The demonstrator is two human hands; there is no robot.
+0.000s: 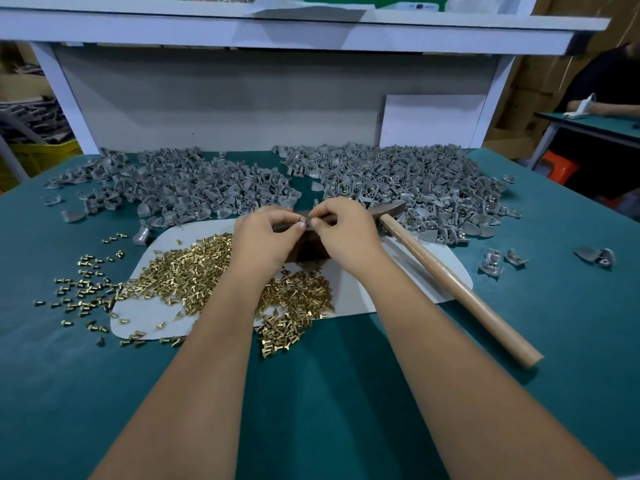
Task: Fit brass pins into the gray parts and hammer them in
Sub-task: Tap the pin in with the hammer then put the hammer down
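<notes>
- Both forearms reach up from the bottom of the frame over the green table (329,393), nearest of all, and meet at mid-frame.
- Grey parts lie in two big heaps across the upper middle: the left heap (180,185) and the right heap (408,188). Several pieces in the right one show brass, so I judge those finished.
- White sheet (415,282) sits under the work, with the brass pins (194,271) spilled over its left half and onto the table at lower left.
- Close by the right wrist lies the hammer (453,282), its long axis running from the head at mid-frame down to the lower right, handle end toward the person. The right hand is plainly the nearer one to pick it up.
- Dark block (308,249) shows between the two wrists, probably the anvil for striking.
- Left hand (266,240) pinches a small gray part (302,223) at its fingertips, just above that block.
- Right hand (346,233) meets it from the right, fingertips pinched together at the part; the pin itself is too small to make out.
- I can read no brand, label or writing anywhere.
</notes>
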